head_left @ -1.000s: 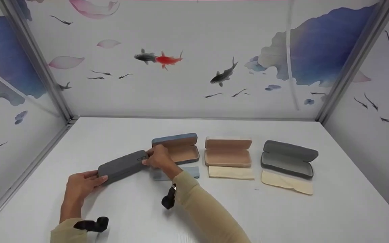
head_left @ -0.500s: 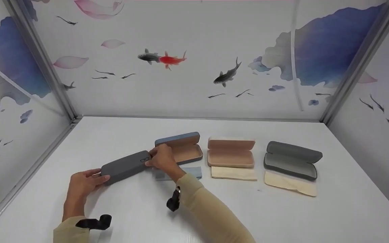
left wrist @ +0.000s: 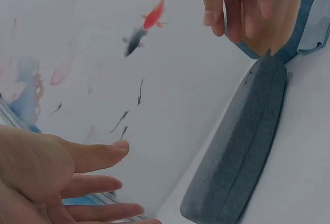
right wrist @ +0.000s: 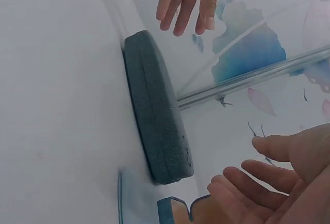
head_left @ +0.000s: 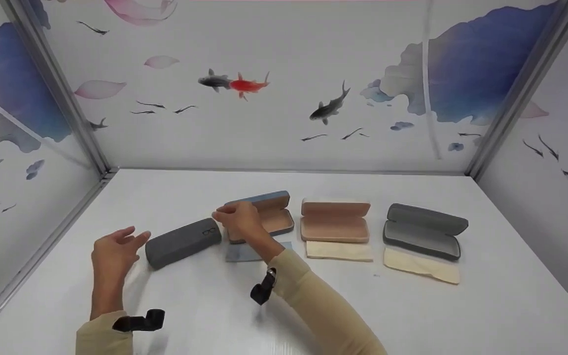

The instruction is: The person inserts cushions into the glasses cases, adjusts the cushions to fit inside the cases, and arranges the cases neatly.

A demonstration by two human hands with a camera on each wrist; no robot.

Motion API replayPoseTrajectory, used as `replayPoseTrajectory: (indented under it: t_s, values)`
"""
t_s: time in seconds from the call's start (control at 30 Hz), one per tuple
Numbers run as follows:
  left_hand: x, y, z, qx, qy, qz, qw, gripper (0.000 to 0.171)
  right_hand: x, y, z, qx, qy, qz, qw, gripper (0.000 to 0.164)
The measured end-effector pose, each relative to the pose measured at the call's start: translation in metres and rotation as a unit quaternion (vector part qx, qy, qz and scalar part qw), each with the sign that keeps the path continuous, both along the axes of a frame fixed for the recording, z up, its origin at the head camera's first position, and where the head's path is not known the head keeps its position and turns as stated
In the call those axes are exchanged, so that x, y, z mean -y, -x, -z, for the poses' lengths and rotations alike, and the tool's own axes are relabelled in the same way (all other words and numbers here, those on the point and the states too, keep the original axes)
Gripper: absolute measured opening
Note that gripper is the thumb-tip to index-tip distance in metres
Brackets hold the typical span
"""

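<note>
A closed dark grey glasses case (head_left: pixel 183 242) with a small glasses emblem lies slantwise on the left of the table. Just off its left end is my left hand (head_left: pixel 115 254), fingers spread and holding nothing. My right hand (head_left: pixel 242 222) hovers beside the case's right end, in front of an open blue glasses case (head_left: pixel 280 221) with a tan lining. In the left wrist view a gap shows between my left hand (left wrist: pixel 62 177) and the grey case (left wrist: pixel 240 146). The right wrist view shows my right hand (right wrist: pixel 273 177) apart from it, fingers loosely bent.
An open pink-lined glasses case (head_left: pixel 334 229) and an open grey one (head_left: pixel 423 239) stand to the right. Below the open cases lie a blue cloth (head_left: pixel 244 253) and two cream cloths, one at centre (head_left: pixel 339 251) and one at right (head_left: pixel 421 266). Printed panels wall the table.
Both hands have let go of the closed grey glasses case. My left hand has drawn back from its end, and my right hand has lifted slightly to the right. The case stays put.
</note>
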State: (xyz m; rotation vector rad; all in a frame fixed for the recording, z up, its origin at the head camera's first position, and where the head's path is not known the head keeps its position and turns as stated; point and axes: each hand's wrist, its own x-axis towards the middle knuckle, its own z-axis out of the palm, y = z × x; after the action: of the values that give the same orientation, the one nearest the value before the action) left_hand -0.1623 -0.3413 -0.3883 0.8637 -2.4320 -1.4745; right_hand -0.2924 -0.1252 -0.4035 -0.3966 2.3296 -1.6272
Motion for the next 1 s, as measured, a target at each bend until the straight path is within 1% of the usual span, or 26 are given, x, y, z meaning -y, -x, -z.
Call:
replayPoseTrajectory:
  t_s: [0.07,0.13,0.23,0.3,0.43,0.53,0.63,0.73,0.87,1.0]
  values:
    - [-0.005,-0.001,-0.006,-0.011,-0.001,0.002,0.9999,0.064,-0.005,0.003,-0.004,0.039,0.035,-0.005,0.999,0.032]
    - [-0.010,-0.002,-0.011,-0.021,-0.009,0.005,0.9997,0.063,-0.012,0.005,-0.009,0.076,0.070,-0.009,0.995,0.033]
    - [-0.016,-0.002,-0.017,-0.034,-0.030,0.017,0.9988,0.065,-0.022,0.009,-0.017,0.100,0.099,-0.011,0.990,0.037]
    - [-0.020,-0.002,-0.020,-0.043,-0.042,0.027,0.9978,0.066,-0.031,0.010,-0.023,0.106,0.105,-0.013,0.989,0.040]
    - [-0.030,0.000,-0.024,-0.051,-0.071,0.047,0.9951,0.068,-0.049,0.012,-0.035,0.099,0.109,-0.025,0.989,0.042]
    - [-0.039,0.004,-0.022,-0.049,-0.105,0.058,0.9916,0.069,-0.063,0.010,-0.041,0.086,0.105,-0.025,0.990,0.040]
    - [-0.051,0.009,-0.019,-0.049,-0.116,0.068,0.9897,0.066,-0.075,0.007,-0.046,0.076,0.098,-0.021,0.992,0.039]
    - [-0.064,0.014,-0.016,-0.052,-0.101,0.071,0.9910,0.061,-0.087,0.003,-0.049,0.065,0.098,-0.030,0.993,0.041]
    - [-0.081,0.018,-0.013,-0.052,-0.073,0.076,0.9930,0.059,-0.102,-0.003,-0.051,0.055,0.098,-0.041,0.993,0.043]
    - [-0.094,0.024,-0.008,-0.051,-0.058,0.088,0.9931,0.054,-0.118,-0.004,-0.050,0.039,0.095,-0.032,0.994,0.042]
